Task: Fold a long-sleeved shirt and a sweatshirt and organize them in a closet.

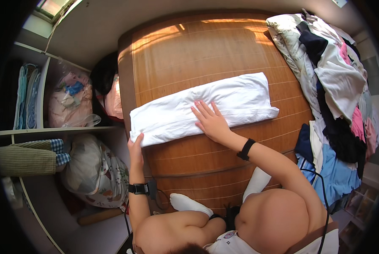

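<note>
A white cloth garment [240,92], folded into a long band, lies at a slant across the brown slatted mat [176,70]. My right hand [211,122] rests palm down on the middle of the cloth, its fingers spread. At the cloth's lower left corner, my left hand [136,147] has its thumb on top of the edge, with the other fingers mostly hidden, so the corner sits in its grip. Black straps circle both wrists.
A heap of clothes [338,79] and a patterned quilt [284,41] line the mat's right side. On the left, open shelves [81,129] hold folded textiles and stuffed plastic bags [84,168]. My white-socked feet [189,203] lie near the mat's front.
</note>
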`<state>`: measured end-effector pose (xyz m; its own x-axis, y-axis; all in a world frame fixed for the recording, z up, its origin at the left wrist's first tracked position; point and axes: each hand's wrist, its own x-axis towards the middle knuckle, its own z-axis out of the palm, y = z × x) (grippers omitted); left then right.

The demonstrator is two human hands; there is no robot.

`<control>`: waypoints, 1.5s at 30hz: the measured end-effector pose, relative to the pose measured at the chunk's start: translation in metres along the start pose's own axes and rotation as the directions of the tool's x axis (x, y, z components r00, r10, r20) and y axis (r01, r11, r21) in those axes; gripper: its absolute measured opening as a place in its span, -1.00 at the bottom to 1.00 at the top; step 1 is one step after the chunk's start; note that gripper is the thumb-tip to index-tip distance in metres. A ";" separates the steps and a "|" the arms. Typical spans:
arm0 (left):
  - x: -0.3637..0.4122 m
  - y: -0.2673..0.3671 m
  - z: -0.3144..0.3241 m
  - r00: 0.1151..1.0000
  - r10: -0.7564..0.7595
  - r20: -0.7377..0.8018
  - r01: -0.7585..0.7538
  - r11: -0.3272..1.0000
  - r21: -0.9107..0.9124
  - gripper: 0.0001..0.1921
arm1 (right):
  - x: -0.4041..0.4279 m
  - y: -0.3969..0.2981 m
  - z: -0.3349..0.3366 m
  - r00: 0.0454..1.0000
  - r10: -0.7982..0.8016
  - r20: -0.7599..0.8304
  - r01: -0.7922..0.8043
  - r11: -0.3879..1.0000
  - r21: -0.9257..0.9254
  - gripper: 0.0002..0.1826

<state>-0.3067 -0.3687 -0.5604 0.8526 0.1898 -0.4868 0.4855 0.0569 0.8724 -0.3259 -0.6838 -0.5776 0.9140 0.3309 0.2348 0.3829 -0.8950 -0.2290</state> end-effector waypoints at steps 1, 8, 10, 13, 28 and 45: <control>-0.001 -0.006 0.001 0.993 0.112 -0.048 -0.113 0.993 -0.034 -0.58 | 0.000 0.002 0.002 1.000 0.003 0.002 -0.003 1.000 -0.004 -0.40; -0.030 0.007 0.028 0.926 0.270 -0.264 -0.314 0.938 -0.143 -0.63 | -0.001 0.007 -0.016 0.998 -0.049 0.040 0.042 0.988 0.152 -0.45; -0.040 0.032 0.039 0.904 0.343 -0.254 -0.384 0.913 -0.135 -0.62 | -0.011 0.005 -0.041 0.986 0.168 0.009 -0.159 0.908 0.388 -0.48; -0.065 0.081 0.080 0.865 0.475 -0.162 -0.490 0.870 -0.063 -0.75 | -0.030 0.000 -0.069 0.950 0.305 0.071 -0.254 0.619 0.743 -0.50; -0.092 0.008 0.211 0.284 0.265 0.921 -0.958 0.049 0.281 -0.17 | -0.077 0.087 -0.087 0.488 0.598 0.635 -0.154 -0.658 0.737 -0.37; -0.055 -0.017 0.204 0.324 0.379 0.867 -0.896 -0.171 0.409 -0.23 | -0.081 0.140 -0.059 0.462 0.880 -0.109 -0.566 0.388 0.727 -0.58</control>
<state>-0.3224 -0.5805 -0.5577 0.6276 -0.7667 0.1350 -0.7679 -0.5812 0.2692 -0.3540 -0.8533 -0.5725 0.7449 -0.6671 0.0102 -0.2715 -0.3170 -0.9087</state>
